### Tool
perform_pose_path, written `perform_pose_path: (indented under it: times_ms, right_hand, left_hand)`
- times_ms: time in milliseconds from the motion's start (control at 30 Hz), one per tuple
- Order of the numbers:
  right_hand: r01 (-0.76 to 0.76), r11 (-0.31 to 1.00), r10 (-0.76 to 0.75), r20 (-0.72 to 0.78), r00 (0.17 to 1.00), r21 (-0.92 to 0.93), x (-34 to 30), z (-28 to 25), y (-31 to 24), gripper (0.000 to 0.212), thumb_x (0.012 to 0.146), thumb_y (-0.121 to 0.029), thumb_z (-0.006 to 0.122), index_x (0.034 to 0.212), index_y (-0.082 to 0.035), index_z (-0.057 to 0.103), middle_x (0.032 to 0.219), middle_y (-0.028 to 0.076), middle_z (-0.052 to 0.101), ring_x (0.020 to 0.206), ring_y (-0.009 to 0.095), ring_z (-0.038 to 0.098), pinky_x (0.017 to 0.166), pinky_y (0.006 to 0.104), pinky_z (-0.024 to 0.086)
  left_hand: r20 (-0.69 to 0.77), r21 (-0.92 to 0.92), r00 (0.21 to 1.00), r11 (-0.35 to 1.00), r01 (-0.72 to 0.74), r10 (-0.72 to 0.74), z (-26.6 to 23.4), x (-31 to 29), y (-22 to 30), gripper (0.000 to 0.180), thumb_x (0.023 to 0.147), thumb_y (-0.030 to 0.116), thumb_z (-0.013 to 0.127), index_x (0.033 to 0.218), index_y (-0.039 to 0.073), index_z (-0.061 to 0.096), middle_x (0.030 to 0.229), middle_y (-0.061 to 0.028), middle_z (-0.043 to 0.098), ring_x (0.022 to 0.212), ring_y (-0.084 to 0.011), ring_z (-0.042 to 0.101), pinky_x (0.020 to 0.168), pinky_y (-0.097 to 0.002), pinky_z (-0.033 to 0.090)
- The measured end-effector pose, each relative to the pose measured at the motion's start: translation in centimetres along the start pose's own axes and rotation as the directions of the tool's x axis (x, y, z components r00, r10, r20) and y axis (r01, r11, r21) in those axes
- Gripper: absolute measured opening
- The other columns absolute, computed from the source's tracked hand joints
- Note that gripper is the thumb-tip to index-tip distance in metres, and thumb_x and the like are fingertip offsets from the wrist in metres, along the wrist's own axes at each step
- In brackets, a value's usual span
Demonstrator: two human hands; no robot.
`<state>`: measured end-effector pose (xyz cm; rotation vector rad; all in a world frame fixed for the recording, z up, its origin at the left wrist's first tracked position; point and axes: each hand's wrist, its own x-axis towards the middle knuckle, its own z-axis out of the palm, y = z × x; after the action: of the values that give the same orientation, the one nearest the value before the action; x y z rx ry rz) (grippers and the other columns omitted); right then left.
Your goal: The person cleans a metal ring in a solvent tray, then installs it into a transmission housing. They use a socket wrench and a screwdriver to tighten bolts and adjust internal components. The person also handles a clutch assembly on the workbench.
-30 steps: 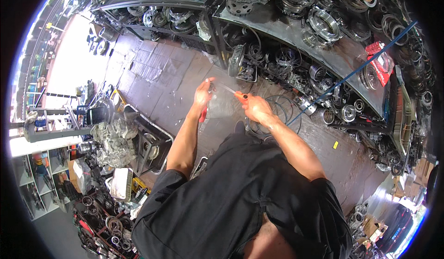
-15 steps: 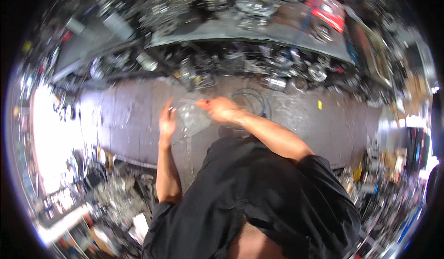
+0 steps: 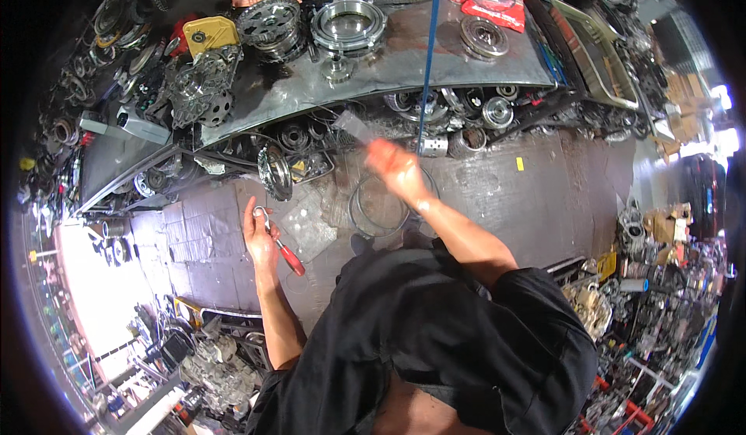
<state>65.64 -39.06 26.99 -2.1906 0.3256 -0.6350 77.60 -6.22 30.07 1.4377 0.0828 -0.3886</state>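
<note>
My left hand (image 3: 259,247) is low over the floor on the left, holding a ratchet wrench (image 3: 291,259) with a round metal head and a red handle. Its head lies against the fingers, and the handle slants down to the right. My right hand (image 3: 402,174) is raised toward the bench's front edge, closed round the red handle of a scraper (image 3: 354,127). A wide, pale, flat blade points away to the upper left, smeared by motion. Just beyond my left hand stands a toothed metal ring (image 3: 274,172), tilted on edge.
A metal workbench (image 3: 388,68) carries gears, a large ring housing (image 3: 349,27), a yellow part (image 3: 211,35) and a red package (image 3: 497,1). More parts crowd the shelf below. A blue upright strip (image 3: 430,54) crosses the bench. A hose loop (image 3: 378,229) lies on the brown floor covering (image 3: 497,217).
My right hand has moved away from my left, up toward the bench, with the scraper. The ratchet wrench now shows in my left hand; earlier that hand's fingers looked apart. The view has shifted.
</note>
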Motion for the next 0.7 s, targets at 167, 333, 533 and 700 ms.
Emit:
perform_pose_path:
  times_ms: [167,333,533,700]
  right_hand:
    - [-0.124,0.912,0.346,-0.57,0.745,0.391,11.8,-1.6,10.6,0.017,0.088,-0.006,0.075,0.103,-0.002,0.068,0.091,0.004,0.069,0.089,0.017,0.063,0.084,0.0315,0.051]
    - [-0.471,0.864,0.337,-0.492,0.803,-0.178,13.0,1.0,12.9,0.04,0.081,-0.023,0.078,0.115,-0.005,0.064,0.098,0.016,0.062,0.092,0.036,0.057,0.087,0.0458,0.045]
    - [-0.506,0.863,0.501,-0.135,0.855,0.003,0.3,0.0,8.5,0.026,0.083,-0.015,0.065,0.106,-0.001,0.065,0.104,0.026,0.064,0.099,0.044,0.063,0.084,0.05,0.053]
    - [-0.577,0.812,0.57,0.093,0.817,0.089,-11.6,-2.5,5.8,0.037,0.085,-0.017,0.071,0.118,-0.003,0.066,0.114,0.017,0.071,0.107,0.029,0.068,0.092,0.0407,0.053]
  left_hand:
    - [-0.016,0.155,1.0,0.988,0.008,-0.006,6.1,-2.8,1.0,0.04,0.105,0.014,0.052,0.145,0.009,0.048,0.101,-0.0043,0.061,0.057,-0.0045,0.042,0.05,-0.0216,0.037]
    - [0.028,0.133,1.0,0.991,-0.009,0.006,9.1,-4.7,2.1,0.039,0.104,0.011,0.053,0.143,0.008,0.05,0.101,-0.0047,0.061,0.059,-0.0047,0.044,0.052,-0.021,0.037]
    - [0.202,0.155,0.979,0.988,-0.023,-0.009,13.0,-1.1,2.4,0.034,0.104,0.013,0.056,0.137,0.009,0.053,0.1,-0.0047,0.06,0.061,-0.0059,0.046,0.053,-0.0232,0.038]
    - [0.624,0.239,0.779,0.964,-0.114,-0.063,20.0,2.4,-0.8,0.026,0.102,0.013,0.058,0.127,0.009,0.053,0.091,-0.0045,0.058,0.059,-0.0084,0.051,0.052,-0.0232,0.042]
